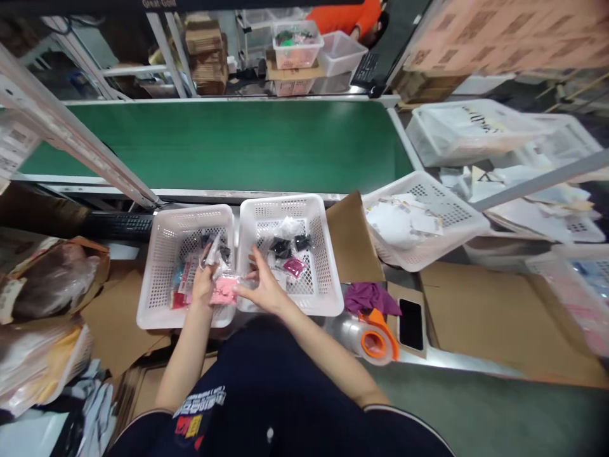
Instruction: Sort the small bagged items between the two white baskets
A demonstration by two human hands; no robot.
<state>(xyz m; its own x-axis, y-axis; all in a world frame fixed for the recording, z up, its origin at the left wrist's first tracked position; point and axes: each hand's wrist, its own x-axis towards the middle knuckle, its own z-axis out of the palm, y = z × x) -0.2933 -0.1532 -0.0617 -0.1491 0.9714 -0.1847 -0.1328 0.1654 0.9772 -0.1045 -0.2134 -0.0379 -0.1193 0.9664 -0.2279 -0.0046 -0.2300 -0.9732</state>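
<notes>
Two white perforated baskets stand side by side in front of me, the left basket (pixel 159 279) and the right basket (pixel 328 273). Over the left basket my left hand (pixel 203 284) is closed on a clear plastic bag (pixel 213 251) that sticks upward. My right hand (pixel 264 287) pinches a small pink packet (pixel 223 291) held between both hands, above the gap between the baskets. The left basket holds pink and red packets. In the right basket lie black items (pixel 281 247), a magenta item (pixel 294 266) and clear bags.
A green conveyor belt (pixel 238 143) runs behind the baskets. An orange tape dispenser (pixel 375 336), a black phone (pixel 411 324) and purple cloth (pixel 368 297) lie to the right. A tilted basket of white bags (pixel 419 222) and cardboard (pixel 495 317) sit further right. A person in orange (pixel 347 16) works beyond the belt.
</notes>
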